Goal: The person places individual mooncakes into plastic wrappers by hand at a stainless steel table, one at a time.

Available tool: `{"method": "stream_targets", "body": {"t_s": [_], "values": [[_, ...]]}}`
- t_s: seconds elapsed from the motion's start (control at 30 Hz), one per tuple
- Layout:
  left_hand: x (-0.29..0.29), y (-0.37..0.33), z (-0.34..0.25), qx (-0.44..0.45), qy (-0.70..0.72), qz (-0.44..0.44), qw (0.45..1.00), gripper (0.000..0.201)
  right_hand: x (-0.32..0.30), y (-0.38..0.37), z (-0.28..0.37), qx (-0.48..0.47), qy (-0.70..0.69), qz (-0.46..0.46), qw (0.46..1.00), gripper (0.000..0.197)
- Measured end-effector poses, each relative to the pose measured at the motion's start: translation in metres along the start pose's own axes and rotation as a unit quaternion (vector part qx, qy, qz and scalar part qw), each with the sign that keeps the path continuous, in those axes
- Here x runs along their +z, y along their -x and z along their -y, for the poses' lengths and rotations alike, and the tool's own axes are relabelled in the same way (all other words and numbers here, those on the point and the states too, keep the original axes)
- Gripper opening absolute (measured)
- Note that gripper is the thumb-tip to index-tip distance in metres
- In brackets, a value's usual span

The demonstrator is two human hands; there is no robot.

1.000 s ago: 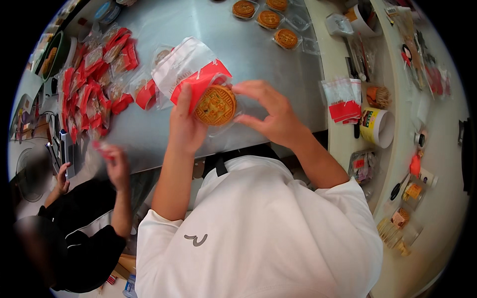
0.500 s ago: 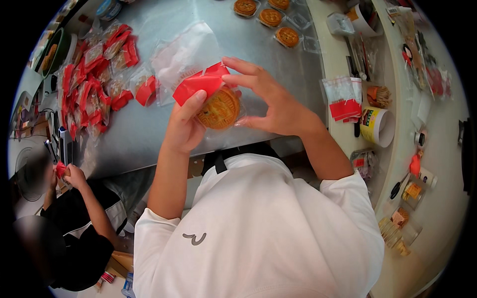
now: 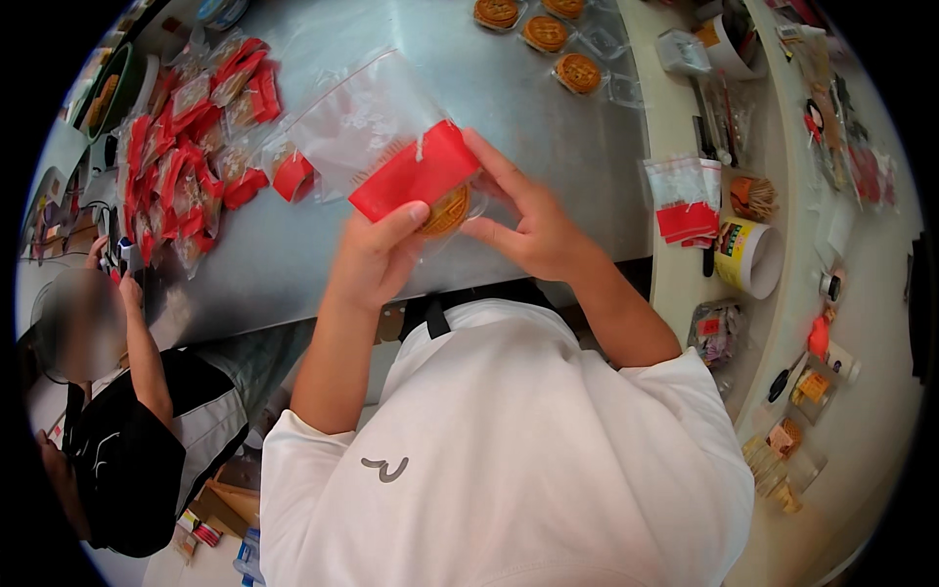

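Observation:
A plastic bag point(image 3: 416, 174), clear at the far end with a red band at its near end, lies over a round golden mooncake point(image 3: 450, 213). The mooncake sits in a clear plastic tray and shows only below the red band. My left hand point(image 3: 377, 256) is closed at the band's lower left corner, thumb on top and fingers hidden underneath. My right hand point(image 3: 538, 227) curves round the tray's right side, its thumb by the near rim and its fingertips at the bag's right corner.
Several red-and-clear packed mooncakes point(image 3: 186, 176) are heaped at the left of the metal table point(image 3: 284, 264). More mooncakes in trays point(image 3: 545, 34) stand at the far right. Flat bags point(image 3: 685, 201) lie on the right-hand shelf. A co-worker point(image 3: 137, 421) is at lower left.
The red band has come down over more of the mooncake, and the bag's clear part now stretches out flat. My right fingers moved down the bag's edge. The co-worker's hands shifted upward.

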State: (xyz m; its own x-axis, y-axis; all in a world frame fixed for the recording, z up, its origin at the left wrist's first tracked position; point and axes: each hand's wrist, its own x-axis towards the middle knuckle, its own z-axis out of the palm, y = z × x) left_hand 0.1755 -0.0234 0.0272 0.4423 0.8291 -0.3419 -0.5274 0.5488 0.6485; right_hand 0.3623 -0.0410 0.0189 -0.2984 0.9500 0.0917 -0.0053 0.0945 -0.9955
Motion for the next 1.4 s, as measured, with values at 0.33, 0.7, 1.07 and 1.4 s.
{"method": "stream_targets", "body": {"t_s": [0.33, 0.7, 1.07, 1.4], "values": [[0.002, 0.009, 0.025, -0.013, 0.062, -0.051, 0.997, 0.046, 0.024, -0.013, -0.022, 0.046, 0.023, -0.093, 0.994, 0.057], [-0.24, 0.057, 0.022, 0.182, 0.295, -0.199, 0.917, 0.041, -0.022, 0.037, -0.083, 0.143, 0.225, -0.182, 0.946, 0.063], [-0.156, 0.024, 0.047, -0.116, -0.158, -0.253, 0.948, 0.035, -0.196, 0.165, -0.169, 0.083, 0.537, -0.4, 0.738, 0.023], [-0.017, -0.02, 0.092, -0.104, -0.257, 0.011, 0.961, 0.025, -0.205, 0.147, -0.136, 0.279, 0.472, -0.46, 0.698, 0.032]]}}
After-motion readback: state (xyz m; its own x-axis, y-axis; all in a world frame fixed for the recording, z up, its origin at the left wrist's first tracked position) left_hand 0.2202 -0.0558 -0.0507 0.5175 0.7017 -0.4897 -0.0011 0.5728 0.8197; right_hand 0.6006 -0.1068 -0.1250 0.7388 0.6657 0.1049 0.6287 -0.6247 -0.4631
